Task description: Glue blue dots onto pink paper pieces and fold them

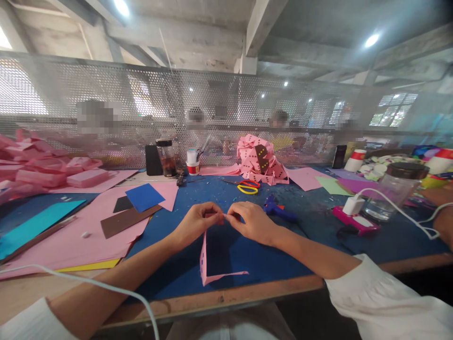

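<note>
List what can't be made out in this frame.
All head view:
- Pink strip's upper end: covered by the left hand and right hand pinching it.
- People beyond the perforated panel: blurred and screened by its mesh.
- Another person's arm: cut off by the right edge.
- Left jar's dark contents: too small, blurred.

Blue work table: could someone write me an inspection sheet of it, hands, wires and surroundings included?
Surface: blue tabletop with a wooden front edge.
Job's things: bent pink paper strip with blue marks, upper end at the fingertips.
Clutter: scissors, blue glue gun, coloured sheets, heap of pink pieces at left.
Hands: left hand and right hand both pinch the strip, close together.
Cables: one from a white charger on the right; another white cable crosses before the left forearm.
Surroundings: perforated screen behind the table; another person's arm at the right edge.
</note>
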### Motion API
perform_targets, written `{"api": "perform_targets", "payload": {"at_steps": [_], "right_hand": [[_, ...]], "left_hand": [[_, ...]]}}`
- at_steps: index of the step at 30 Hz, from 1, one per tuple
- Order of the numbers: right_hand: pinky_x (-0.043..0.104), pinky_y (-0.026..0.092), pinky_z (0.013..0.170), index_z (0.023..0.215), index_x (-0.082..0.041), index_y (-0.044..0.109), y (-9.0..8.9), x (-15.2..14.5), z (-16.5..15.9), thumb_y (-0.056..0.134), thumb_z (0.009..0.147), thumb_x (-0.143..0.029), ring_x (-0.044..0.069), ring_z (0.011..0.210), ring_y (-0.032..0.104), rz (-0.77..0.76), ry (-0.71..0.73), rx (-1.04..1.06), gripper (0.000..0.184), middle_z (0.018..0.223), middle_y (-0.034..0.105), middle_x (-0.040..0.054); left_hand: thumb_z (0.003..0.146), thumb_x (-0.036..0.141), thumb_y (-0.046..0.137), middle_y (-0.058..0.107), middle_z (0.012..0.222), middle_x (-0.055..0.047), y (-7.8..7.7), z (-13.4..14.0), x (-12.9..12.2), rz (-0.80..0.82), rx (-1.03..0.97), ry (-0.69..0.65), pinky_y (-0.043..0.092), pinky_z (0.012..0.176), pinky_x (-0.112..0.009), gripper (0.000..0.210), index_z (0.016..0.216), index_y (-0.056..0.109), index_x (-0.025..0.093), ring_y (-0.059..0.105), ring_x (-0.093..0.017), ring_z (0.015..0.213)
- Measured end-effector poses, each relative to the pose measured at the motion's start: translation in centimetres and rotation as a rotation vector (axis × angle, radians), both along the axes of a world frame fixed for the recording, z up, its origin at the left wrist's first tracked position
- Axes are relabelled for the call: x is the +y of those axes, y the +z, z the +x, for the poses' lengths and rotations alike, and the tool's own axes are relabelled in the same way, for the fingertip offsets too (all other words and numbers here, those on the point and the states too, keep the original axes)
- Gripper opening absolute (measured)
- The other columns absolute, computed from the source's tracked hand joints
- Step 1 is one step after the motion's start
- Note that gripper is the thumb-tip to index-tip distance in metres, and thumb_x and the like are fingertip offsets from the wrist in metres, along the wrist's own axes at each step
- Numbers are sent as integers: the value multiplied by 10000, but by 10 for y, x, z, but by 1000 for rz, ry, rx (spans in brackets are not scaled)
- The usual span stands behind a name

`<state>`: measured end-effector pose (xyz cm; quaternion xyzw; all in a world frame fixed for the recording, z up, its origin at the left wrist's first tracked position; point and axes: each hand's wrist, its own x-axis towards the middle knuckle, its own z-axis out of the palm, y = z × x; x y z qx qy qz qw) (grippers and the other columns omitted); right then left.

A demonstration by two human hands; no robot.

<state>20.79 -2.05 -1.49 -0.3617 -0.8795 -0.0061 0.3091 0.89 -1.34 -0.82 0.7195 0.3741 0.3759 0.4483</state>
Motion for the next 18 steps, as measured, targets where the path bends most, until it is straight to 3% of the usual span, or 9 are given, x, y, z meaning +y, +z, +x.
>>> {"api": "perform_targets", "payload": {"at_steps": [4,10,15,18], "right_hand": [[259,336,689,796,-196,552,1,-1,0,520,912,-245,126,686,509,20,-3,-9,130,728,595,-7],[260,325,675,780,-195,542,1,-1,0,525,905,-238,125,672,494,36,-7,-17,133,713,581,-10],[262,315,676,771,-195,528,0,0,0,521,901,-234,125,671,486,67,-19,-42,135,708,574,-12],[261,307,673,763,-194,517,-1,0,0,521,898,-229,122,664,481,76,-22,-48,139,700,567,-16]], "left_hand": [[764,397,632,676,734,-18,1,1,-1,-24,14,12,496,594,-246,245,806,654,158,637,-178,712],[765,394,633,682,750,-32,-2,0,0,11,2,-6,514,715,-293,243,811,656,157,648,-189,754],[765,408,627,673,750,-17,-1,1,-1,-51,28,-1,438,465,-214,255,826,645,162,590,-130,556],[764,402,626,673,749,-15,1,1,-2,-71,39,-6,397,414,-202,252,824,641,158,552,-105,486]]}}
